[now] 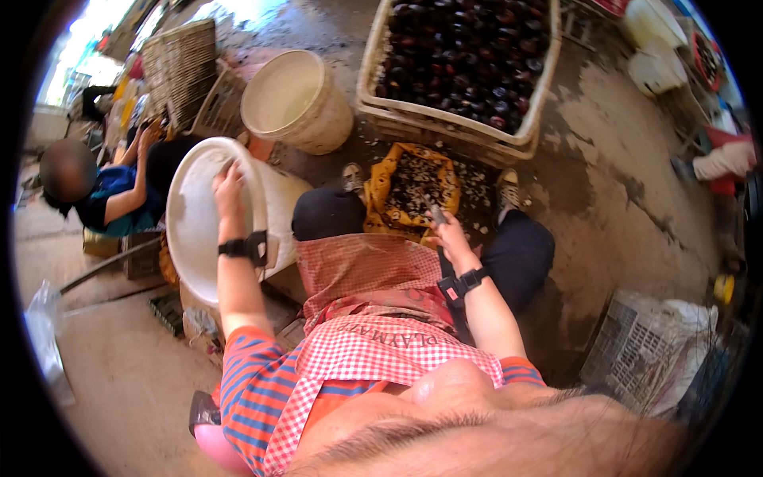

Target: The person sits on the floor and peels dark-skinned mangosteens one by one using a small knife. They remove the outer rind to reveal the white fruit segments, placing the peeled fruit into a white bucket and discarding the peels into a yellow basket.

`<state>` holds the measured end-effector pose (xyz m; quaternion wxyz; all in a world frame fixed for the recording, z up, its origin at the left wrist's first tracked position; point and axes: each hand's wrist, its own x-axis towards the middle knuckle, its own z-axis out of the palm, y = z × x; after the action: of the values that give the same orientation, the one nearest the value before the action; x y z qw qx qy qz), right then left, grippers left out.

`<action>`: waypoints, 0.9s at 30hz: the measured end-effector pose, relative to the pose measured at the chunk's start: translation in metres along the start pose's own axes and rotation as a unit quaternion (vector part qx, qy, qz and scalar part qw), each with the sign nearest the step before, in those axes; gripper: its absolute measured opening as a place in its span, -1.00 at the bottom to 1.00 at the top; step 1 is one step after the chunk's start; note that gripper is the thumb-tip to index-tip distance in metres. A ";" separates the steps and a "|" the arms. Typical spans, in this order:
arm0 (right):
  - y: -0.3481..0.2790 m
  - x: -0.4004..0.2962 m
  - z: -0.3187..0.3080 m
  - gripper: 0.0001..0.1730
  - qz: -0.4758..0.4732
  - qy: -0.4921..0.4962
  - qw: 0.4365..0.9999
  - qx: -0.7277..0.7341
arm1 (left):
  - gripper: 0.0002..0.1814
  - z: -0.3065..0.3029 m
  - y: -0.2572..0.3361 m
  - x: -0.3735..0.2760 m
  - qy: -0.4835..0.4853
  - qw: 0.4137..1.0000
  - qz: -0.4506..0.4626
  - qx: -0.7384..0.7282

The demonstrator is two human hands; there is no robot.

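My left hand point(228, 186) is over the open mouth of a tall white plastic bucket point(194, 238) on my left, near its far rim. Its fingers are curled, and whether anything sits in them is hard to tell. In my right hand point(454, 238) is a small peeling knife point(439, 214), pointing away from me, its blade barely distinct. Below and beyond it, between my feet, a yellow bag point(381, 200) lies open, full of dark and white peelings point(420, 185). A white plastic crate point(456, 122) ahead holds many dark, glossy water chestnuts point(465, 53).
A second pale bucket point(340, 122) stands beyond the first. At far left a person point(125, 191) sits near a wicker basket point(182, 65). A grey crate point(626, 346) lies at right; white buckets point(656, 68) stand at far right. Peel scraps and wet patches mark the concrete floor.
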<state>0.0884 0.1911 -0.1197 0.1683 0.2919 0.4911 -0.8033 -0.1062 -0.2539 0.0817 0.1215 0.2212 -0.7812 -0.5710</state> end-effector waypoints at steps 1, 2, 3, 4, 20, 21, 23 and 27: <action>-0.007 -0.006 0.006 -0.50 0.034 -0.080 0.984 0.153 | -0.63 -0.025 -0.019 0.004 0.000 0.999 0.040 0.020; -0.021 -0.015 0.017 -0.50 0.045 -0.150 0.961 0.226 | -0.61 -0.044 -0.040 0.014 -0.002 0.996 0.081 0.037; -0.039 -0.024 0.031 -0.49 0.051 -0.221 0.928 0.297 | -0.62 -0.056 -0.050 0.023 -0.007 0.992 0.106 0.067; -0.056 -0.035 0.049 -0.44 0.019 -0.284 0.902 0.325 | -0.63 -0.056 -0.055 0.028 -0.013 0.986 0.132 0.097; -0.235 -0.210 0.146 -0.36 -0.336 -0.506 0.720 0.335 | -0.71 0.296 0.078 -0.082 -0.467 0.815 0.329 0.098; -0.234 -0.209 0.141 -0.37 -0.363 -0.486 0.726 0.323 | -0.71 0.311 0.082 -0.087 -0.487 0.809 0.316 0.094; -0.235 -0.208 0.135 -0.37 -0.397 -0.462 0.731 0.306 | -0.70 0.340 0.066 -0.074 -0.497 0.799 0.321 0.108; -0.236 -0.203 0.124 -0.38 -0.429 -0.430 0.742 0.283 | -0.66 0.385 0.055 -0.072 -0.509 0.775 0.348 0.138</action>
<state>0.0767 0.1866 0.2153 -0.0914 -0.2917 0.1907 -0.9328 -0.2255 0.1176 0.0156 -0.1351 -0.3742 -0.8231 -0.4053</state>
